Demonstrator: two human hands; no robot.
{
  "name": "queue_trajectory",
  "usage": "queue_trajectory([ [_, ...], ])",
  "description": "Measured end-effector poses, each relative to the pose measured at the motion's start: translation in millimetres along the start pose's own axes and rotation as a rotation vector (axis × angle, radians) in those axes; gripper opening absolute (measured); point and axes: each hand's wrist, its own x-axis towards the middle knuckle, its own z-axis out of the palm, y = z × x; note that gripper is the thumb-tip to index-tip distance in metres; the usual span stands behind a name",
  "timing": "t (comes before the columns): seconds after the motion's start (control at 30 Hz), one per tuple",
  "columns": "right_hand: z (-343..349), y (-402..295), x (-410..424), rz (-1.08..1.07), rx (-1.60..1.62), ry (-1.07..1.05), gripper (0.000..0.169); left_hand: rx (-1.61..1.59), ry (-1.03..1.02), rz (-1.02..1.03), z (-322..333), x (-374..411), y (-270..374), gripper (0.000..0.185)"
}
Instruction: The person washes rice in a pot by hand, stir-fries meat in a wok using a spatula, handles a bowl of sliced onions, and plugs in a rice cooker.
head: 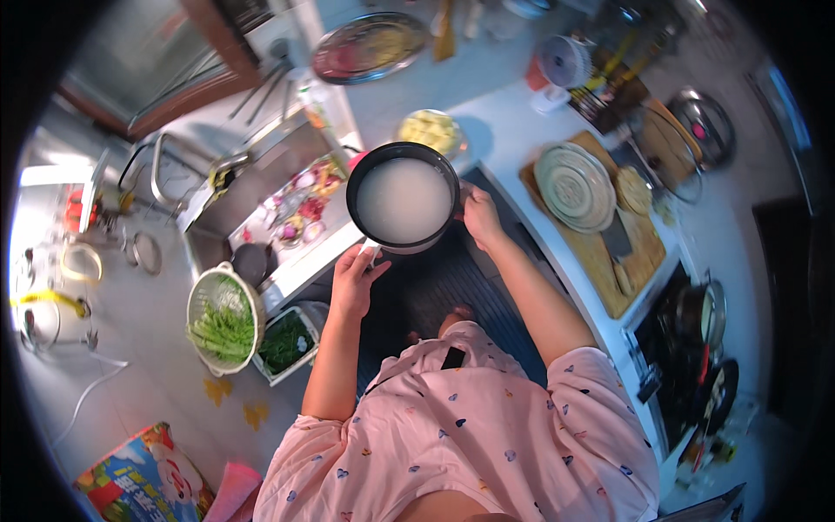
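Between my two hands is a dark-rimmed pot [403, 202] with cloudy whitish liquid inside, held over the floor beside the sink edge. My left hand [353, 277] grips its pale handle at the lower left. The right hand [481, 218] holds the pot's right side, its fingertips partly hidden behind the wall. Just beyond the pot, a bowl of pale yellow cut pieces [430, 132] stands on the counter. To the left, the metal sink [225, 218] holds onion pieces and other food scraps [306, 207], with a small dark pan [250, 263] at its near end.
A white colander [196, 339] of green stalks and a container of dark leafy greens [287, 346] sit at the left. On the right counter, a wooden cutting board [597, 277] carries stacked plates [575, 186] and a cleaver [616, 236]. Pots stand by the stove [659, 346]. An oval tray [370, 47] lies ahead.
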Motion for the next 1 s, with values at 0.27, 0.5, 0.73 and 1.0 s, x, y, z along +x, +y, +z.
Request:
queue_trajectory([
  [0.27,-154.7,-36.8,-87.3,-0.001,0.162,0.321,0.030,0.065,-0.285,-0.165,132.9,8.1,-68.0,0.014],
  [0.5,-303.5,-42.6,-144.6,-0.043,0.112,0.603,0.031,0.102,-0.482,-0.269,260.3,13.6,-149.7,0.017],
  [0.73,-421.1,-39.0,-197.3,-0.137,-0.023,0.894,0.031,0.054,-0.582,-0.396,379.7,19.2,-240.7,0.019],
  [1.0,-510.5,-5.3,-223.1,-0.085,0.087,0.888,0.040,0.075,-0.652,-0.461,459.4,34.2,-339.5,0.022],
])
